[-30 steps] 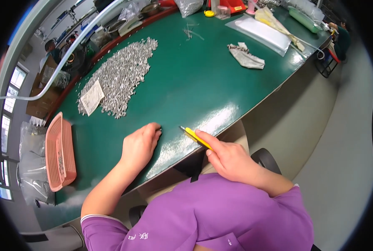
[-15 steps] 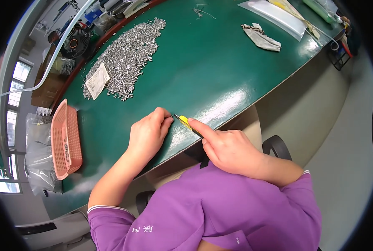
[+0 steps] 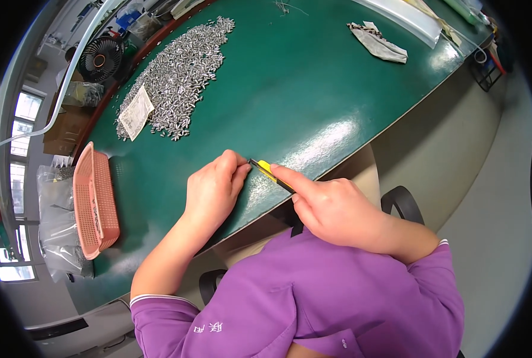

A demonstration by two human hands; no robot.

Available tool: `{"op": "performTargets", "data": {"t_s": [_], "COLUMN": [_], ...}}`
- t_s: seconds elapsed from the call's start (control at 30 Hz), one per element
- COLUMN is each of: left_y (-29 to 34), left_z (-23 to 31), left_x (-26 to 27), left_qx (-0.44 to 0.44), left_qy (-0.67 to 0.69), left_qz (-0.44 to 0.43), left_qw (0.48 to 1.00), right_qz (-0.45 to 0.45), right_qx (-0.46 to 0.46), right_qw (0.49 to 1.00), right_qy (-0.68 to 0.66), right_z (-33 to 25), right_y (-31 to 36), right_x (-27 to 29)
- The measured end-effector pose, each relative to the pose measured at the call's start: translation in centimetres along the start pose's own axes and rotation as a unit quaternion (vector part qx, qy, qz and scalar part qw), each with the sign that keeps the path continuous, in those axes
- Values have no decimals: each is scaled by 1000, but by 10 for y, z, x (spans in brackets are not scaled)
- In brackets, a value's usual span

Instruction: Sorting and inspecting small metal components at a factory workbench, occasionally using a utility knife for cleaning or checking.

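Observation:
My right hand point(image 3: 340, 209) is closed around a yellow-and-black utility knife point(image 3: 266, 168), with the index finger stretched along its top. The knife's tip points up and left, right at the fingertips of my left hand point(image 3: 213, 186). Those left fingers are pinched together over the green table. Whatever sits between them is too small and hidden to name. Farther off to the left lies a wide heap of small silvery metal pieces point(image 3: 185, 77), with a printed paper slip point(image 3: 136, 113) resting on its near edge.
A pink plastic basket point(image 3: 87, 209) stands at the left, beside clear plastic bags point(image 3: 58, 221). A greyish cloth piece point(image 3: 380, 46) lies far right on the green table point(image 3: 290, 89), near clear plastic sheeting point(image 3: 409, 21). Thin wires point(image 3: 282, 7) lie at the back. The table's front edge runs diagonally beneath my hands.
The view has shifted slightly, so the heap and cloth sit a little higher in the picture. Both hands keep nearly the same pose, the knife tip still at the left fingertips.

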State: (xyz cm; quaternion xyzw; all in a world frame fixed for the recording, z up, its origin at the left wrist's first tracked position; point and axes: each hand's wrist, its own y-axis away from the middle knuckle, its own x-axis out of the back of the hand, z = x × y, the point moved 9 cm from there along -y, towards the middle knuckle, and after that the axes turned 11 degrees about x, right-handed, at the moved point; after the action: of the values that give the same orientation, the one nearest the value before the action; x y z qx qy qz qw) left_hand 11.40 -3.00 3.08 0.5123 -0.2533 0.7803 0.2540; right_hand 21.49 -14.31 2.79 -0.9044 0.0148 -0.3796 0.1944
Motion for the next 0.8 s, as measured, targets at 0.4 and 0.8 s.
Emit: {"op": "performTargets", "data": {"t_s": [0.4, 0.8], "left_y": [-2, -9], "left_z": [2, -29], "left_x": [0, 0], "left_qx": [-18, 97], "left_qy": [13, 173], "left_qz": [-7, -64], "left_qw": [1000, 978], "right_qz": [-45, 20], "right_qx": [0, -64], "right_qw": [999, 998], "right_qy": [-27, 1], "right_z": [-2, 10], "right_y": [-10, -5], "right_x": [7, 31]}}
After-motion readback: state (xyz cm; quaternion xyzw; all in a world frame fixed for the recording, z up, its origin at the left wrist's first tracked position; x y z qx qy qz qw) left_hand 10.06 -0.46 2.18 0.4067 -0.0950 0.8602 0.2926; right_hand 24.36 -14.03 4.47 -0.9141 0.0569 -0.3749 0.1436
